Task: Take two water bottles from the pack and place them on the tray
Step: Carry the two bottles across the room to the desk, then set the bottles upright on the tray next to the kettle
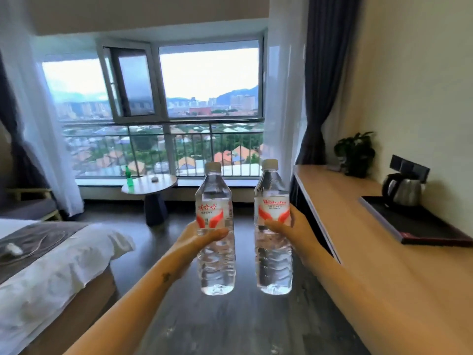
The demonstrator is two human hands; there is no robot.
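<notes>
At far left a bed (51, 265) fills the corner, with a round table (149, 184) beyond it under the window. Over the dark floor, the left hand (197, 239) grips the left bottle (215, 226) around its middle, just below the red label, thumb across the front. Just beside it, not touching, the right bottle (272, 226) stands upright in the right hand (291, 226), fingers wrapped behind the label. Both bottles are capped and held in mid-air. Well to the right, the dark tray (414, 224) lies on the desk (371, 265), carrying a kettle (403, 190).
</notes>
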